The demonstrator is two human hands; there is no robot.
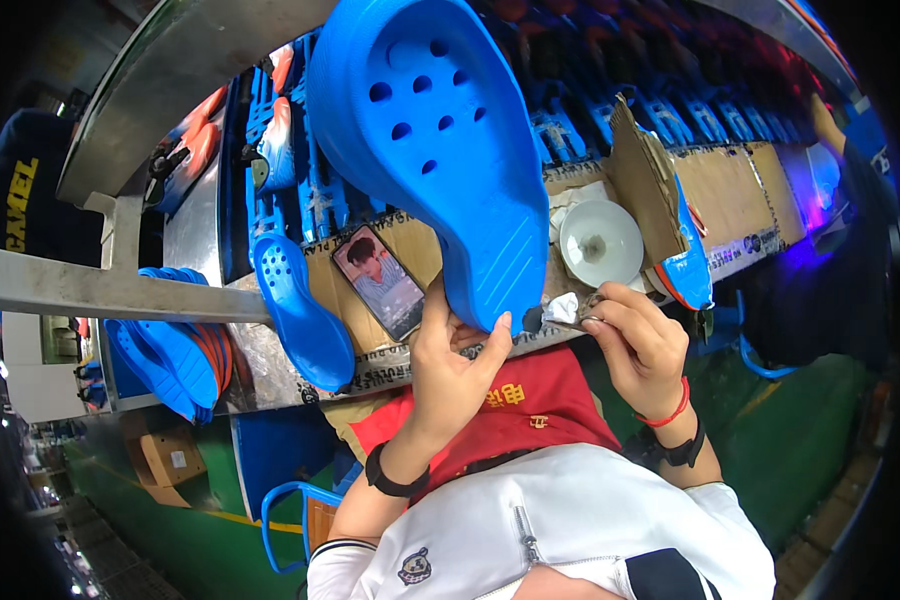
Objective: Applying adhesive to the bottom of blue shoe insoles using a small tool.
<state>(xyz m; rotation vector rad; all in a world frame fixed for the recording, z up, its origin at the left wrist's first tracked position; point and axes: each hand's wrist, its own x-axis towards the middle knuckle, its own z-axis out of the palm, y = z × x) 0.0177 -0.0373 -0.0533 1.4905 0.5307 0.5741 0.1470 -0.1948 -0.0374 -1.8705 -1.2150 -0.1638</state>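
A blue foam shoe sole (495, 215), with round holes in its wide end and slanted ridges at its narrow end, rises toward the top of the view. My left hand (450, 365) grips its narrow end, thumb along the near edge and the other fingers partly hidden behind it. Just right of that end, my right hand (635, 345) pinches a crumpled white wad (562, 308), possibly cloth or paper. A dark patch lies between the wad and the sole; whether they touch I cannot tell. Beyond the wad is a white bowl (600, 243) with a greyish spot inside.
A phone (378, 282) lies on the cardboard-covered bench, beside another blue sole (303, 315). Stacked blue and orange soles (175, 350) sit at the left. A metal bar (120, 280) crosses there. An upright cardboard flap (645, 185) stands right of the bowl. Rows of blue parts line the back.
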